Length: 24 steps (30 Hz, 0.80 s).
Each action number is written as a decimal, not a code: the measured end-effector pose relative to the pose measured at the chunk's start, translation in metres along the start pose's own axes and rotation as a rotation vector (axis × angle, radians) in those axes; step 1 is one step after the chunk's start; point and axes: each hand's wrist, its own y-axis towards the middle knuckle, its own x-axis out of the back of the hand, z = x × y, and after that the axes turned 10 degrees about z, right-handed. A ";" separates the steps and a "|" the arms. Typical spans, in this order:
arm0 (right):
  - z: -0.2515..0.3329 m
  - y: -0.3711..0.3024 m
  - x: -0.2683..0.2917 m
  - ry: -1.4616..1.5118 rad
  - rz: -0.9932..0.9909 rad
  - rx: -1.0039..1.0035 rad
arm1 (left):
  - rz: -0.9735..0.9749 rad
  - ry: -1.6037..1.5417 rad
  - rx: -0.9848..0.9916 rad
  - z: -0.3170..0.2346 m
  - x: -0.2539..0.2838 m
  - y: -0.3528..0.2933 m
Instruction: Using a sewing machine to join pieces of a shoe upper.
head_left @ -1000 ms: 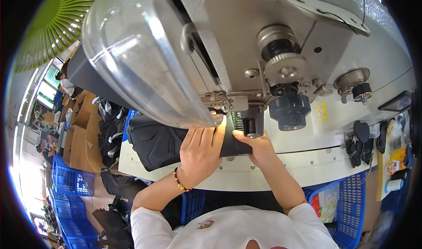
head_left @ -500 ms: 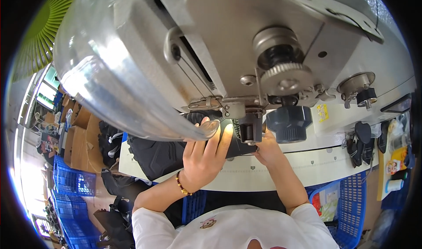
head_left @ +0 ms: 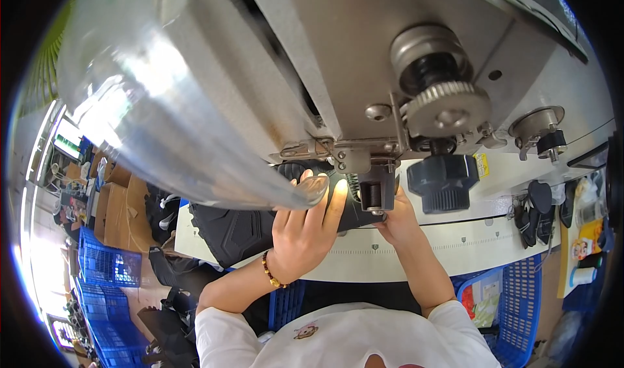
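Note:
A black piece with a moulded pattern (head_left: 242, 231), looking like a shoe upper, lies under the head of a sewing machine (head_left: 351, 63). My left hand (head_left: 302, 235) rests flat on it with fingers stretched and apart, the fingertips lit by the machine's lamp. Part of these fingers is behind a clear curved guard (head_left: 201, 153). Right of the presser area (head_left: 375, 196), my right hand (head_left: 398, 222) holds the edge of the black piece with bent fingers, partly hidden by the machine. The needle point cannot be made out.
A white table (head_left: 364, 264) with a printed ruler runs beneath the work. Black shoe parts (head_left: 534, 212) lie at its right end, by a thread spool (head_left: 583, 276). Blue baskets stand at right (head_left: 520, 303) and left (head_left: 107, 261), near cardboard boxes (head_left: 127, 215).
The machine head appears larger and shifted in the picture, as my view has moved closer. Both hands and the black piece stay nearly where they were.

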 end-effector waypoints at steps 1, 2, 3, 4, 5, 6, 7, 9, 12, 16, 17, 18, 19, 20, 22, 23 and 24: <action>0.001 0.000 -0.001 0.000 0.000 -0.001 | 0.008 -0.013 0.003 0.001 0.000 0.000; 0.002 0.000 -0.003 0.007 0.012 -0.001 | 0.016 -0.025 0.006 0.001 0.000 0.001; 0.003 0.000 -0.005 0.014 0.024 -0.001 | 0.015 -0.025 0.006 0.002 0.000 0.000; 0.001 0.001 -0.005 0.013 0.025 -0.001 | 0.020 -0.040 0.005 0.003 -0.001 0.000; -0.003 0.001 -0.003 0.001 -0.009 0.000 | 0.024 -0.054 0.003 0.004 -0.001 -0.001; -0.006 0.001 -0.001 -0.012 -0.042 0.002 | 0.023 -0.055 0.003 0.005 -0.001 0.000; -0.009 0.002 0.002 -0.014 -0.042 0.002 | 0.029 -0.074 -0.005 0.007 0.000 0.000; -0.013 0.002 0.005 0.004 -0.039 0.015 | 0.033 -0.095 -0.014 0.010 0.001 0.000; -0.011 0.004 -0.010 -0.045 -0.128 0.024 | 0.002 -0.116 -0.021 0.015 -0.001 0.001; -0.011 0.003 -0.010 -0.053 -0.150 0.000 | 0.024 -0.143 -0.046 0.019 -0.001 0.001; -0.009 0.004 -0.011 -0.047 -0.152 -0.001 | 0.028 -0.143 -0.050 0.020 -0.001 0.001; -0.008 0.004 -0.012 -0.042 -0.155 -0.002 | 0.027 -0.143 -0.052 0.021 -0.002 0.002; -0.006 0.003 -0.013 -0.041 -0.155 -0.001 | 0.044 -0.151 -0.052 0.021 -0.001 0.002; -0.005 0.003 -0.012 -0.028 -0.137 -0.014 | 0.060 -0.158 -0.053 0.022 -0.001 0.003; -0.003 0.002 -0.011 -0.013 -0.120 -0.024 | 0.064 -0.132 -0.060 0.023 -0.001 0.003; -0.004 0.003 -0.011 0.004 -0.135 -0.032 | 0.067 -0.106 -0.066 0.023 0.000 0.002; -0.004 0.003 -0.010 0.021 -0.149 -0.041 | 0.067 -0.107 -0.069 0.024 -0.001 0.001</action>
